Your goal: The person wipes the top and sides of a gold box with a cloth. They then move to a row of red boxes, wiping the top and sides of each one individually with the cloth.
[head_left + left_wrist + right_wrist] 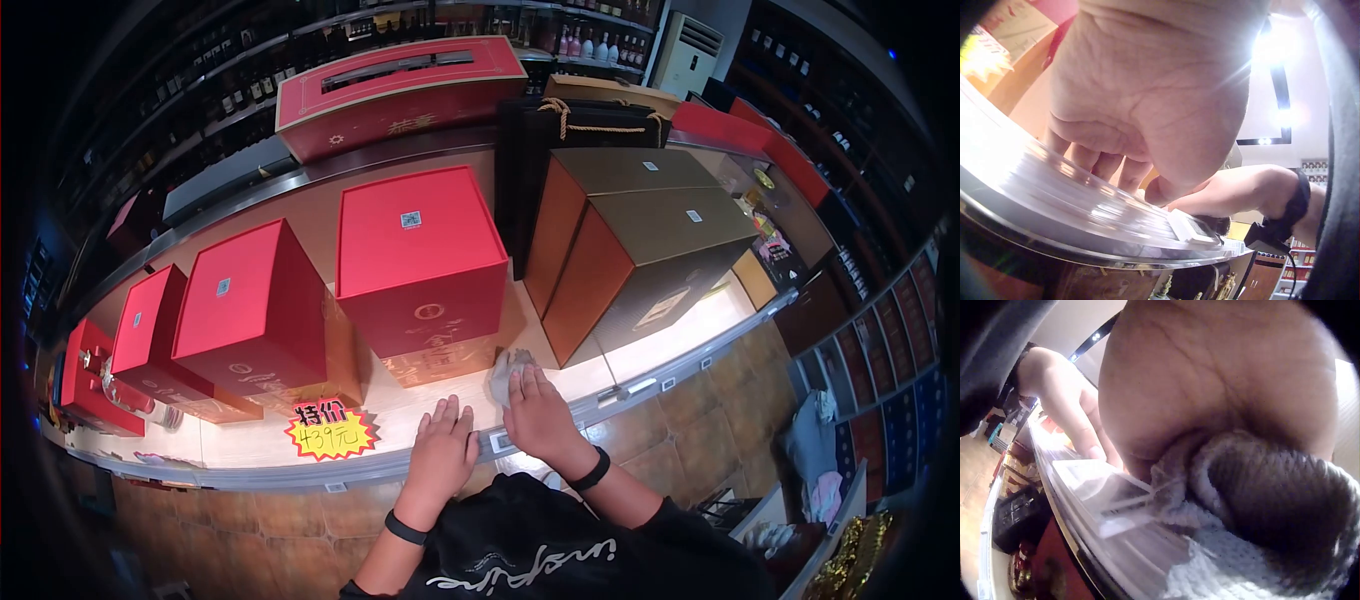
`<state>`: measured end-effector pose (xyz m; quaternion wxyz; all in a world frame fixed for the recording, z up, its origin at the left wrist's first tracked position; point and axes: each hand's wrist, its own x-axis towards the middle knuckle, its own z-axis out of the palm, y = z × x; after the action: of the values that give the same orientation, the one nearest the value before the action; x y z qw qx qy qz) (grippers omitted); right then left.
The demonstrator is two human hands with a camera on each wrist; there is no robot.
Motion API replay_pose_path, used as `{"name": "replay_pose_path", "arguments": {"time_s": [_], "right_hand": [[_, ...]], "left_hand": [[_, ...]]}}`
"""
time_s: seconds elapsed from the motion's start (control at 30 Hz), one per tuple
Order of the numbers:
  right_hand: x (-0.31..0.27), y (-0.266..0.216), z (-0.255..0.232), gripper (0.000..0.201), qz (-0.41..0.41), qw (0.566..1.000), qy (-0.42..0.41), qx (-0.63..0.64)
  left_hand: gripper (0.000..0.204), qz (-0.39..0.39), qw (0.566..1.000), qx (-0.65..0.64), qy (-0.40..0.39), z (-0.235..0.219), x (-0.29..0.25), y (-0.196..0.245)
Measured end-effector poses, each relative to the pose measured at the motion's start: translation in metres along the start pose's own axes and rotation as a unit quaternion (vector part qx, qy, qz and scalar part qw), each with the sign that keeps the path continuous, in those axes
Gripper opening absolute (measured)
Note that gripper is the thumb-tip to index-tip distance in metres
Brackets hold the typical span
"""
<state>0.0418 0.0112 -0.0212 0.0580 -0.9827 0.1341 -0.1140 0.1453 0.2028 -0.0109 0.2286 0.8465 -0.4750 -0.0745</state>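
Note:
My right hand (pixel 542 415) holds a bunched pale grey cloth (pixel 508 375) against the pale shelf top (pixel 400 415), just in front of the middle red box (pixel 425 240). In the right wrist view the knitted cloth (pixel 1260 525) fills the space below the palm and hides the fingers. My left hand (pixel 443 450) lies at the shelf's front edge with its fingers extended and nothing held. Between the hands, a small label holder (pixel 500 440) sits on the edge strip; it shows in the left wrist view as a white-framed label holder (pixel 1194 228).
Left of my left hand stands a yellow and red price sign (pixel 332 430). Several red boxes (pixel 240 300) line the shelf, with a large brown box (pixel 640 230) to the right. A long red box (pixel 400 95) lies on the ledge behind. Tiled floor (pixel 650 440) shows below.

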Motion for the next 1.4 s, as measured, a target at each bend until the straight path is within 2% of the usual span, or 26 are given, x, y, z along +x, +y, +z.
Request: {"name": "replay_pose_path", "arguments": {"time_s": [0.2, 0.3, 0.4, 0.5, 0.67, 0.73, 0.9, 1.0, 1.2, 1.4], "right_hand": [[-0.003, 0.004, -0.011, 0.062, -0.010, 0.996, 0.042, 0.078], [-0.009, 0.004, -0.021, 0.056, -0.016, 0.993, 0.044, 0.110], [-0.014, 0.012, -0.009, 0.051, -0.005, 0.991, -0.031, 0.132], [-0.013, 0.016, -0.015, 0.049, -0.017, 0.984, -0.069, 0.165], [-0.012, 0.012, -0.021, 0.047, -0.061, 0.977, -0.087, 0.183], [-0.007, 0.005, -0.019, 0.047, -0.078, 0.970, -0.101, 0.205], [0.003, -0.014, -0.014, 0.048, -0.124, 0.950, -0.134, 0.253], [0.012, -0.029, -0.014, 0.048, -0.138, 0.945, -0.161, 0.247], [0.036, -0.068, -0.002, 0.049, -0.190, 0.936, -0.175, 0.239], [0.059, -0.104, 0.017, 0.051, -0.229, 0.925, -0.194, 0.232]], "left_hand": [[0.049, 0.003, 1.000, -0.012, -0.001, -0.003, -0.001, -0.001], [0.047, 0.015, 1.000, -0.003, 0.026, 0.002, -0.002, -0.003], [0.047, 0.011, 1.000, 0.005, 0.020, 0.003, -0.002, -0.002], [0.048, -0.005, 1.000, -0.011, -0.007, -0.002, 0.000, 0.001], [0.048, 0.010, 1.000, -0.013, 0.018, 0.001, -0.002, -0.002], [0.045, 0.020, 0.999, -0.022, 0.025, -0.006, -0.002, -0.002], [0.030, -0.013, 0.993, -0.116, -0.016, -0.038, -0.027, -0.007], [0.021, -0.020, 0.990, -0.130, 0.044, -0.056, -0.052, -0.013], [0.017, -0.039, 0.979, -0.164, 0.113, -0.075, -0.081, -0.045], [0.015, -0.054, 0.976, -0.181, 0.105, -0.077, -0.088, -0.052]]}}
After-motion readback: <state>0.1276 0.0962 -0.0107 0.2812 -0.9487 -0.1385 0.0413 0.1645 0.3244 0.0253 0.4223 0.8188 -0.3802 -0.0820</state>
